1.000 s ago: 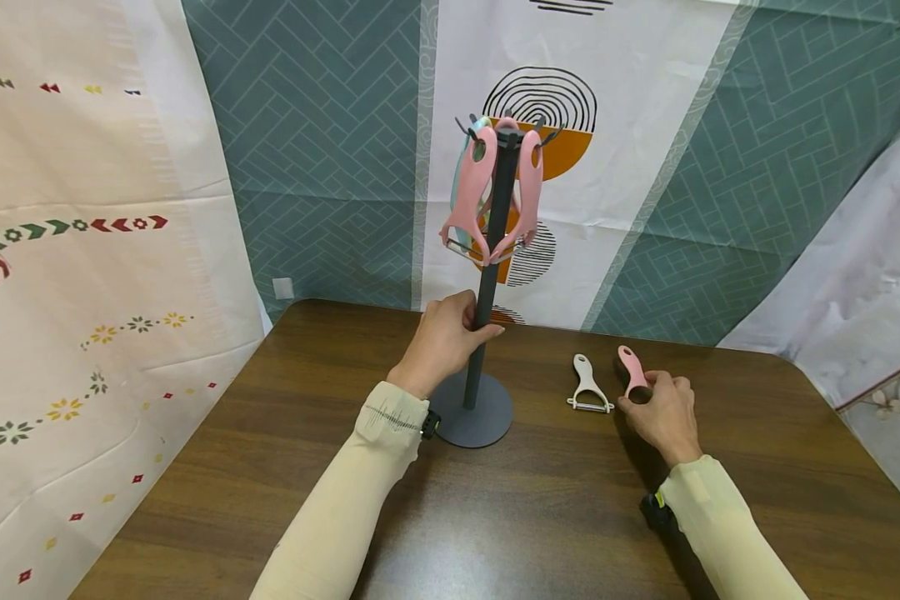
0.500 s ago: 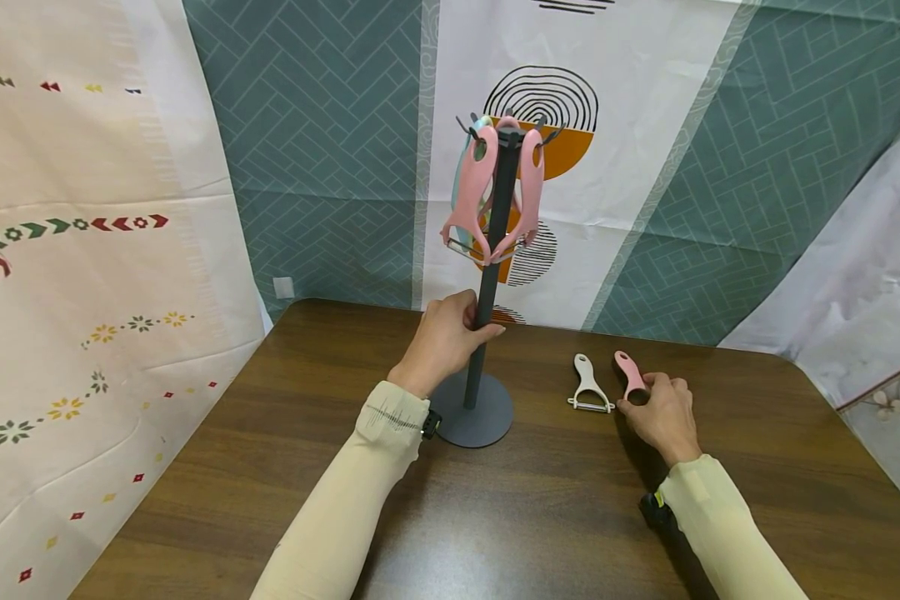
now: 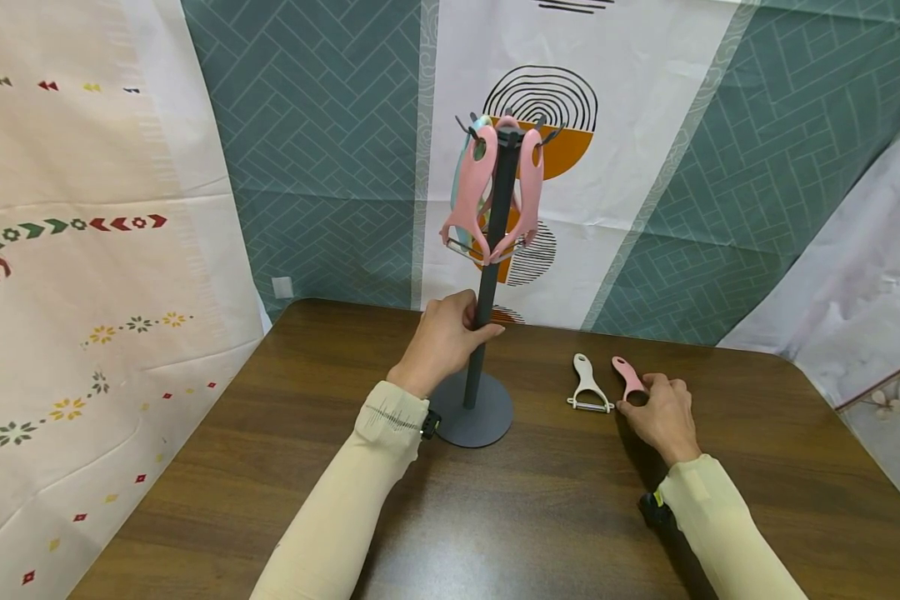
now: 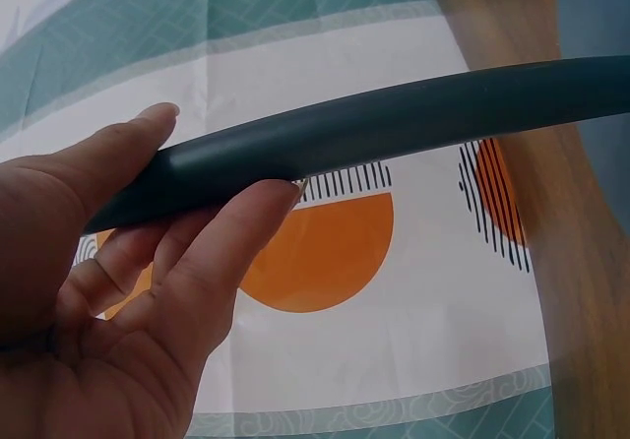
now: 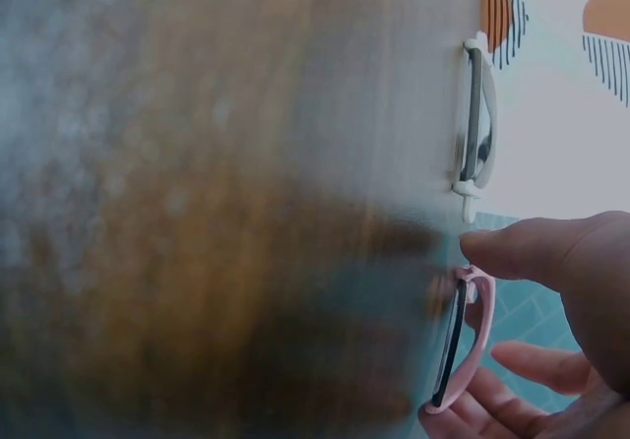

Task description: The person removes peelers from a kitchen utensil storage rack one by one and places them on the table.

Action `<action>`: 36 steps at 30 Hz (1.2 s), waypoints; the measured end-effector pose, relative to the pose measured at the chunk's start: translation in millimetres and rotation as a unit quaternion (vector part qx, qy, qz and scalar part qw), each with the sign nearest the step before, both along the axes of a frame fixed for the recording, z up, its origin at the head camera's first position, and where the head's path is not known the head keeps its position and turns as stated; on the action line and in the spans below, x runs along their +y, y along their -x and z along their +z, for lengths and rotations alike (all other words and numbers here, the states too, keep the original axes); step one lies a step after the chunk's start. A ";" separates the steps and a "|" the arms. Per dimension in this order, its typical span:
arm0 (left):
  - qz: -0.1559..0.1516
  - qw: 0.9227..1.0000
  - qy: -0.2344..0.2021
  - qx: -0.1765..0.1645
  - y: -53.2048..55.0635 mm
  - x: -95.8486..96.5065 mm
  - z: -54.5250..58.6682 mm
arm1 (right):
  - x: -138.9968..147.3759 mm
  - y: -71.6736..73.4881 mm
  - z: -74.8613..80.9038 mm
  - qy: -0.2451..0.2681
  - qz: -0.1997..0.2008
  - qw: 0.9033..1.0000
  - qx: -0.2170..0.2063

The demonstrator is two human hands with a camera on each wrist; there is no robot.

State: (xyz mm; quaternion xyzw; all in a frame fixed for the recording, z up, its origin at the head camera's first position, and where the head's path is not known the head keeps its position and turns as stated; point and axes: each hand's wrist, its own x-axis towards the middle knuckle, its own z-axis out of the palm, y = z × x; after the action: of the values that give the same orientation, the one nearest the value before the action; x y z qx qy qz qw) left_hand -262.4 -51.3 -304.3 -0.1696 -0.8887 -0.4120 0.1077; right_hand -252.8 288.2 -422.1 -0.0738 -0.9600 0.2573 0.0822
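My left hand (image 3: 437, 343) grips the dark grey pole (image 3: 476, 373) of an upright hook stand, thumb on one side and fingers curled behind. The left wrist view shows this grip closely around the pole (image 4: 394, 119). At the right, my right hand (image 3: 663, 417) holds a pink peeler (image 3: 627, 375) by its blade end, the handle pointing away. In the right wrist view the thumb tip is at one end of the pink peeler's head (image 5: 480, 336) and fingers are at the other. A white peeler (image 3: 582, 368) lies on the table just left of it.
Pink peelers (image 3: 471, 185) and a light blue one (image 3: 461, 179) hang from hooks atop the stand. Its round base (image 3: 491, 425) sits on the brown wooden table (image 3: 540, 517). A patterned cloth (image 3: 322, 150) hangs behind the table's back edge.
The pink peeler's handle end has shifted slightly left and toward me, closer to the white peeler. My right hand has barely moved; the left hand and stand stay put.
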 end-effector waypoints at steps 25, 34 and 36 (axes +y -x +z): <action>0.000 1.000 -0.002 -0.002 3.5 -1.0 1.7 | -1.9 0.2 3.7 0.011 -0.015 1.000 0.018; 0.000 1.000 0.001 -0.002 5.9 -1.2 1.2 | -2.7 -0.9 7.8 0.021 -0.027 0.998 0.053; -0.001 1.000 0.003 -0.002 6.3 -1.5 1.3 | -3.4 -1.2 9.3 0.024 -0.025 0.998 0.055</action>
State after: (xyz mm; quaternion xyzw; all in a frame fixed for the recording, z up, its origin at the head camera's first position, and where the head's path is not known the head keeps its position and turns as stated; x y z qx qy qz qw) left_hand -268.8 -52.8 -303.0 -0.1701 -0.8901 -0.4094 0.1053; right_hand -251.6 284.8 -412.8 -0.0857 -0.9454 0.2818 0.1396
